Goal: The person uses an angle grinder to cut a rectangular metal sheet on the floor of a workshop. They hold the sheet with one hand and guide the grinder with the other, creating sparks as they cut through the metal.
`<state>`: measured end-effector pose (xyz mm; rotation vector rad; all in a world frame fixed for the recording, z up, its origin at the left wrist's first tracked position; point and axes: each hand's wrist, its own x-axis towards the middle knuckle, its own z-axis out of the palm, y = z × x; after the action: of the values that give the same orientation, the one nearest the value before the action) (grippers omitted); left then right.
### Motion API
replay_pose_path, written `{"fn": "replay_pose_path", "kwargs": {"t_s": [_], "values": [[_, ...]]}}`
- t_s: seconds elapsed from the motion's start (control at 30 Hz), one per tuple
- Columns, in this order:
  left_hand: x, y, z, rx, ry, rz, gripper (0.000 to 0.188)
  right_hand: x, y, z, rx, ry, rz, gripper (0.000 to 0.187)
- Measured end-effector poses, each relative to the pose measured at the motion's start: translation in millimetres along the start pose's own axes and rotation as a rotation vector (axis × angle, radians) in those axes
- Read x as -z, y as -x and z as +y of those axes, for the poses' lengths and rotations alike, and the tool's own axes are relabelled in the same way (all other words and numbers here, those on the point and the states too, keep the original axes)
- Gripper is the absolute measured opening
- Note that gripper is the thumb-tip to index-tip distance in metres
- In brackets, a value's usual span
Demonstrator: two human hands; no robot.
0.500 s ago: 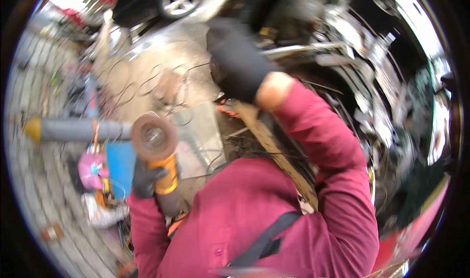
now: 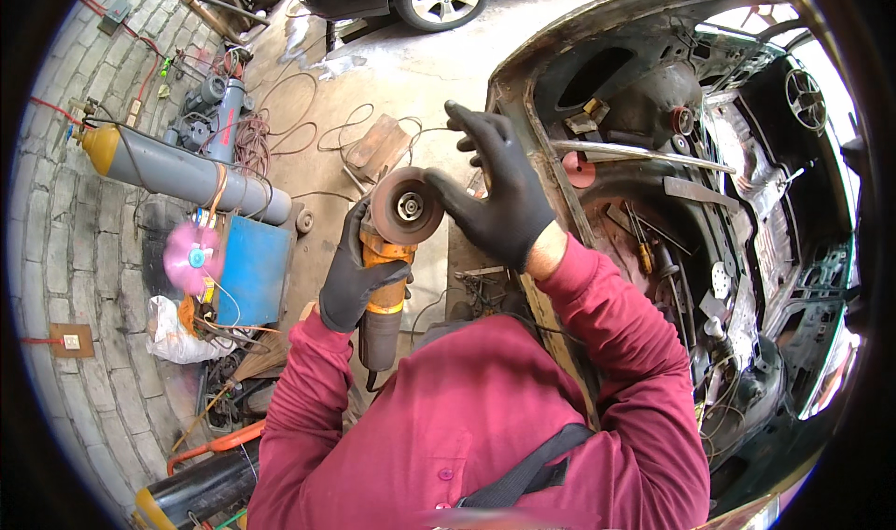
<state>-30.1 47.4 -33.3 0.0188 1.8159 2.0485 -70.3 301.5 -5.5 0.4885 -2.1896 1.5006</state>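
Observation:
My left hand [image 2: 353, 273], in a black glove, is wrapped round the orange and dark body of an angle grinder [image 2: 385, 308]. The grinder stands upright in front of my chest, and its round brown disc [image 2: 390, 215] faces up toward me, with the metal nut at its centre in plain sight. Just right of the disc is my right hand [image 2: 499, 189], also black-gloved. Its fingers are spread and hold nothing. The thumb tip is at the disc's right rim; whether it touches, I cannot tell.
A stripped car body [image 2: 551, 203] fills the right, with a screwdriver [image 2: 644, 250] and a loose reddish disc [image 2: 579, 170] inside. On the left are a grey gas cylinder [image 2: 187, 177], a pink fan [image 2: 191, 258], a blue panel [image 2: 252, 271] and a broom [image 2: 261, 355]. Cables [image 2: 271, 124] lie across the floor.
The grinder has moved right and up toward the middle, still in my left hand. My right hand has come down to beside the disc, fingers now spread. The view has shifted and sharpened.

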Motion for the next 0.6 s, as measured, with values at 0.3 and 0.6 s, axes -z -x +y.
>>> {"fn": "replay_pose_path", "kwargs": {"t_s": [0.3,0.6], "values": [[-1,-7,-2,-0.079,-0.078,0.042,0.101,-5,13,-1,-0.319,-0.287,-0.302,0.095],[-22,-13,5,-0.081,-0.18,0.077,0.099,-3,10,4,-0.596,-0.568,-0.384,0.102]]}}
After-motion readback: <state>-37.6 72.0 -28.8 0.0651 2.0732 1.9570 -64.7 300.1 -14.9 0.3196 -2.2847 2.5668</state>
